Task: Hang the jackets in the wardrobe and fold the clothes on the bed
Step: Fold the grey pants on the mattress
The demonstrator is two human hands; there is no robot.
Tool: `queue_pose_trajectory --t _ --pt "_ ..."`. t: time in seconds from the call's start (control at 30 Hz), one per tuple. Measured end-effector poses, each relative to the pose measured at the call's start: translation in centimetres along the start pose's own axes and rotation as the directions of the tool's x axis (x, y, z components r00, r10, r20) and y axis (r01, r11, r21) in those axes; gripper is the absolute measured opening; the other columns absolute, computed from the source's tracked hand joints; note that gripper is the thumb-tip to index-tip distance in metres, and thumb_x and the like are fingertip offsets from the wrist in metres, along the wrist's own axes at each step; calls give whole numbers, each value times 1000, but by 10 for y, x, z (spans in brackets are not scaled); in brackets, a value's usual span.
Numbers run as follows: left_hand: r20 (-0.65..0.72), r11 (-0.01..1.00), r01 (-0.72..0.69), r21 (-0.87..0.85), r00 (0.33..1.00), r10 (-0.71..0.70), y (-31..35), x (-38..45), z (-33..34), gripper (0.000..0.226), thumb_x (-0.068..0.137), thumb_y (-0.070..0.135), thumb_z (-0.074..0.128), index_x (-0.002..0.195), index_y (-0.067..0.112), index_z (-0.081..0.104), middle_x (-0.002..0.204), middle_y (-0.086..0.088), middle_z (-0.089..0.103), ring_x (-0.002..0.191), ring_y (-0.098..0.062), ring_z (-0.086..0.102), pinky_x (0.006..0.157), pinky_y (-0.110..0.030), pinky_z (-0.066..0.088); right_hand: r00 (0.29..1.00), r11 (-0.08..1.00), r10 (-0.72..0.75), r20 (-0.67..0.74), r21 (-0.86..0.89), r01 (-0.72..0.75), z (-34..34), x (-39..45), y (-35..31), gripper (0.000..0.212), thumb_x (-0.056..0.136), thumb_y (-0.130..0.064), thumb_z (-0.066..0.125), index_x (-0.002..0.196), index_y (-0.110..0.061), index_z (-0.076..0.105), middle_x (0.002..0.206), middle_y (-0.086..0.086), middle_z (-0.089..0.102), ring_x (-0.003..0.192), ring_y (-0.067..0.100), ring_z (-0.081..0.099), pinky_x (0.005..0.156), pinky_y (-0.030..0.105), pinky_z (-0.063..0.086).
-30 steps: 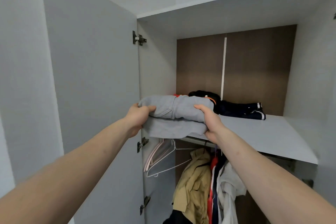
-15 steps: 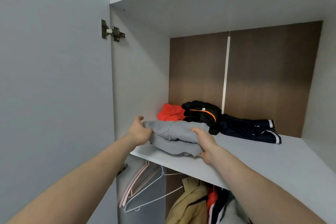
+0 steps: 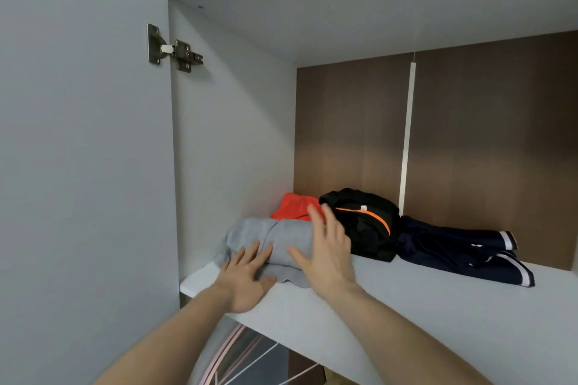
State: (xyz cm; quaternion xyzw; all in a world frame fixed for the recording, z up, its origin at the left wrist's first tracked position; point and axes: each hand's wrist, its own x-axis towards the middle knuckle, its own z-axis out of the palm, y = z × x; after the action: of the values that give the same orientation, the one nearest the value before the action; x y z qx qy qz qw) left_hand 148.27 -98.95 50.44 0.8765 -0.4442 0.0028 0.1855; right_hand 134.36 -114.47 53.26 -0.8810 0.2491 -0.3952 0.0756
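grey folded garment (image 3: 281, 241) on shelf (image 3: 406, 306) | both hands spread: left hand (image 3: 244, 278), right hand (image 3: 328, 253) touching it

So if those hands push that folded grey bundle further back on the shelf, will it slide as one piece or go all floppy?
Probably floppy: the grey bundle is soft cloth, and its lower edge already ripples loose on the shelf. It likely bunches rather than slides cleanly, since cloth tends to drag on a flat board. It looks light; the left hand and right hand lie flat on it with straight fingers.

no readable text, label or number anywhere.
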Motion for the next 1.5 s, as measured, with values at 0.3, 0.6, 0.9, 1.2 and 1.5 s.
queue_pose_trajectory --t 0.3,0.6,0.9,1.2,1.5 --pt "-81 1000 -20 -20 997 19 -12 44 10 66 103 48 41 161 48 10 172 10 -5 159 -17 -10 126 -46 -11 944 985 144 297 48 -165 50 21 13 69 103 -65 34 163 -39 14 166 3 17 152 26 20 122 45 27" --pt "-101 998 -30 -60 995 24 -13 56 11 65 102 36 44 162 43 19 173 8 2 159 -17 -4 128 -46 -4 953 986 167 252 -12 -169 64 23 13 69 102 -64 33 163 -36 16 163 5 23 149 27 24 119 47 30" --pt "-114 997 60 45 992 -55 -6 22 12 67 104 37 34 165 28 7 173 -5 -4 159 -30 -9 128 -46 -7 962 984 127 240 -156 -91 49 6 6 73 104 -61 31 165 -32 3 172 8 -2 158 30 0 126 55 7" --pt "23 993 18 114 1000 -21 -5 -128 -13 60 107 53 26 162 30 24 171 5 16 159 -23 9 128 -44 0 795 982 135 592 -189 -27 -19 -63 -35 68 104 -58 27 165 -30 14 174 2 -7 159 31 -4 126 58 2" --pt "-92 982 177 63 981 -171 -78 -448 -51 66 95 36 55 157 36 32 163 12 30 152 -10 23 125 -33 -6 741 924 -209 638 376 -63 -82 -236 -187 54 98 -54 58 148 -34 50 155 -6 44 142 14 42 108 27 32"
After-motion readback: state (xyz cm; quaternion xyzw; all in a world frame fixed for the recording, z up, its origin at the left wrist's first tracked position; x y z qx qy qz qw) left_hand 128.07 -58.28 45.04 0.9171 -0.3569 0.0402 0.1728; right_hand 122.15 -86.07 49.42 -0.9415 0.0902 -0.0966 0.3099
